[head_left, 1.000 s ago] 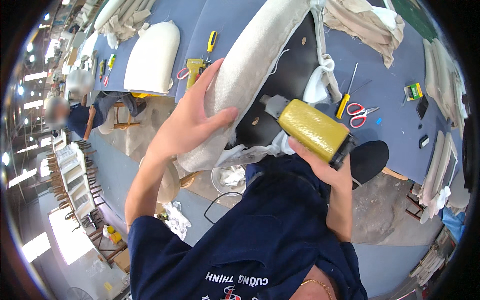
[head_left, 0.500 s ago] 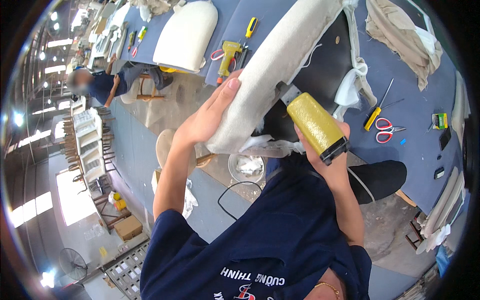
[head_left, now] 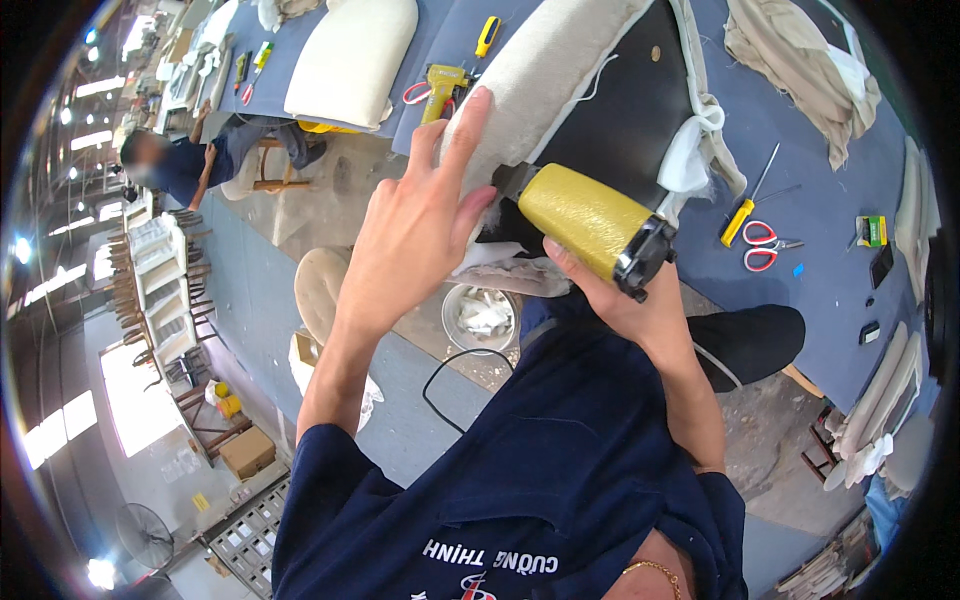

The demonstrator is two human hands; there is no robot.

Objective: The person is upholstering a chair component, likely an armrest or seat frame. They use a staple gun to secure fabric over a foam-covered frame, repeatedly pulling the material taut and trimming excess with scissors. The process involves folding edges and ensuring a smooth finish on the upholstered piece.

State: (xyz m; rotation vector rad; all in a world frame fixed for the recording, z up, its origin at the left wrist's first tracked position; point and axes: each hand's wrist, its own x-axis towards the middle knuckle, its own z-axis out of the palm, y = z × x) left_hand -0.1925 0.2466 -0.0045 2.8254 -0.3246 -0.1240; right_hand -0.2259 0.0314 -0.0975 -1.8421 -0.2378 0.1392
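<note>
A light upholstered seat panel point(head_left: 556, 62) lies upside down in front of me, its fabric edge folded over a black underside point(head_left: 632, 112). My right hand point(head_left: 640, 305) is wrapped around a yellow pneumatic staple gun point(head_left: 585, 215). The gun's dark nose points left, at the panel's near left edge. My left hand point(head_left: 405, 230) lies against that edge with fingers spread, the thumb close to the nose. Whether its fingertips pinch any cloth is not visible. Along the panel's right side, white fabric point(head_left: 690, 155) is bunched up.
On the blue-grey table point(head_left: 800, 300) at right lie a yellow screwdriver point(head_left: 738, 222), red-handled scissors point(head_left: 760, 246) and beige cloth point(head_left: 800, 75). A second yellow staple gun point(head_left: 441, 84) lies at the far left. Below stands a scrap bucket point(head_left: 480, 318). A person point(head_left: 185, 165) sits at left.
The staple gun has moved left and swung so its nose points more leftward. My left hand has come off its flat hold, its fingers now spread and its thumb nearer the nose.
</note>
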